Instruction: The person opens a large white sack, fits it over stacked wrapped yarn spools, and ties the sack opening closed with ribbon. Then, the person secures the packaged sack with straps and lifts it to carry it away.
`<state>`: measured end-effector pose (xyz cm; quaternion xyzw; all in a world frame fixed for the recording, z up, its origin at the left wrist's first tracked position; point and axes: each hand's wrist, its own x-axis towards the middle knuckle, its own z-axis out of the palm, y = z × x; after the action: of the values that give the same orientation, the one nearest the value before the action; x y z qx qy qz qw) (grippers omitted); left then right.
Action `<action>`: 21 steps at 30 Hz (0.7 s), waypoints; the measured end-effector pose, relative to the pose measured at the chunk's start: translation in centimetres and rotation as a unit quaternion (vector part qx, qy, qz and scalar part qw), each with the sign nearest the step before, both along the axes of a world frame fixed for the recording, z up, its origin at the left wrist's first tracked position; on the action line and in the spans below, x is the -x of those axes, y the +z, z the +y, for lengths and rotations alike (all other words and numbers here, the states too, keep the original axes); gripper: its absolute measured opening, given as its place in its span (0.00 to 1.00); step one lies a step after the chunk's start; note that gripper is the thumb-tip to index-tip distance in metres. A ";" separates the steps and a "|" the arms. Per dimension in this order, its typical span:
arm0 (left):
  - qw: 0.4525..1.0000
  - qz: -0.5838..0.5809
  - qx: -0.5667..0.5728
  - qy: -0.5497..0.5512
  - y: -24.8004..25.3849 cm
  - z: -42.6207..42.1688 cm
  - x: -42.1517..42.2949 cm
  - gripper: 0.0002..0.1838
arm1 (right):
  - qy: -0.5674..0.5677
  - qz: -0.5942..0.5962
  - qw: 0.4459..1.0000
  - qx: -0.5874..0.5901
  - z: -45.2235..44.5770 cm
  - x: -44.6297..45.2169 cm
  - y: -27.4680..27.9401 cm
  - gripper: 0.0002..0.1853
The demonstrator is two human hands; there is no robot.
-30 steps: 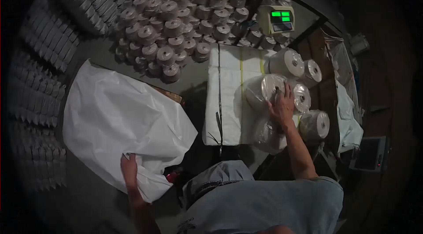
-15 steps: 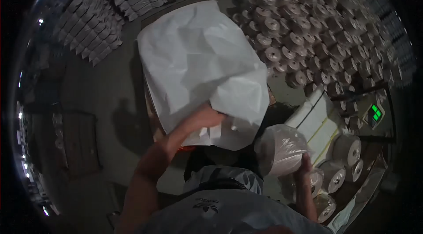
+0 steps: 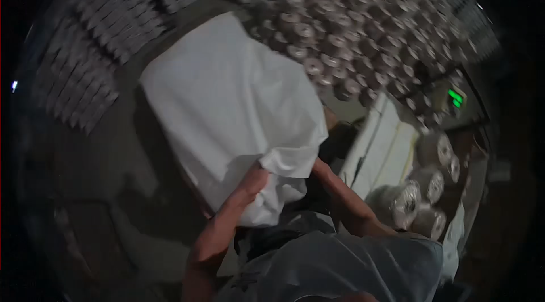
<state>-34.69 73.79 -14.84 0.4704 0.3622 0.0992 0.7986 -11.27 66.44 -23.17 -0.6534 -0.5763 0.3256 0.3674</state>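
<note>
Right, looking at a big white sheet [image 3: 221, 97], spread low over the floor [image 3: 142, 200], left of frame center and just in front of the body. Wrinkled all over, with a raised flap folded up at the near right part, between both hands. Can see a bit of brown edge [image 3: 330, 118] poking out by the sheet's right side.

Left hand [image 3: 254, 181]: grip closed on the sheet, pinching at the left end of the flap. Right hand [image 3: 319, 169]: reaching in at the right end of the flap, fingers hidden behind material. Can't tell if open or closed, or if holding anything.

Going right: white stack [image 3: 372, 151] with dark and yellow bands, well apart from the left hand, near the right forearm [image 3: 355, 205]. Beside that, a cluster of plastic-wrapped spools [image 3: 404, 204], some partly behind others. Past those, a scale [image 3: 454, 97] with green digits lit, too blurred to read.

Farther out: large heap of spools [image 3: 335, 43] beyond the sheet, plus rows of pale bundles [image 3: 108, 18] stacked at upper left. Nearest the camera, gray shirt [image 3: 346, 265].
</note>
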 end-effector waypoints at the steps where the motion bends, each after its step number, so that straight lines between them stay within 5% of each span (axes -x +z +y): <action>1: 0.999 0.048 0.010 -0.006 -5.0 0.2 0.6 0.22 | 0.040 -0.086 0.991 -0.091 -4.8 -2.4 0.0 0.25; 2: 0.995 0.100 0.016 -0.011 -7.5 -0.2 0.7 0.23 | -0.057 -0.054 0.996 0.044 -10.4 -4.3 3.6 0.25; 3: 0.957 0.223 -0.161 -0.097 -9.6 -0.5 1.0 0.21 | -0.150 -0.007 0.974 0.168 -15.8 -6.1 5.8 0.24; 4: 0.867 0.323 -0.344 -0.163 -9.2 -0.5 0.7 0.20 | -0.292 -0.132 0.937 0.138 -22.2 -7.9 5.8 0.22; 7: 0.898 0.217 -0.358 -0.134 -7.5 -1.0 -0.6 0.17 | -0.465 -0.436 0.758 0.140 -37.7 -10.3 9.5 0.43; 9: 0.939 0.212 -0.271 -0.011 -6.8 -0.2 -1.9 0.17 | -0.439 -0.420 0.777 0.164 -41.7 -9.6 11.1 0.46; 11: 0.920 0.234 -0.312 0.025 -8.6 3.2 -1.6 0.17 | -0.428 -0.339 0.824 0.149 -43.7 -9.2 10.5 0.50; 13: 0.896 0.230 -0.379 0.013 -3.0 4.9 -4.6 0.16 | -0.434 -0.348 0.812 0.177 -45.2 -8.6 10.2 0.51; 15: 0.855 0.281 -0.433 -0.035 5.3 4.9 -8.0 0.16 | -0.426 -0.362 0.806 0.193 -45.5 -9.5 9.2 0.52; 17: 0.827 0.347 -0.440 -0.033 7.2 7.2 -9.4 0.18 | -0.399 -0.399 0.798 0.210 -45.6 -10.4 7.0 0.50; 19: 0.722 0.326 -0.604 -0.082 4.3 11.2 -7.7 0.22 | -0.385 -0.364 0.809 0.255 -45.7 -12.9 6.2 0.48; 21: 0.922 0.150 -0.354 0.047 3.6 13.5 -7.2 0.23 | -0.401 -0.290 0.845 0.200 -42.8 -16.2 9.5 0.42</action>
<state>-27.46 87.32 -11.24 0.7142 0.4403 0.1865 0.5112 4.89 23.64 -13.72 -0.9517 -0.2663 0.0535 0.1430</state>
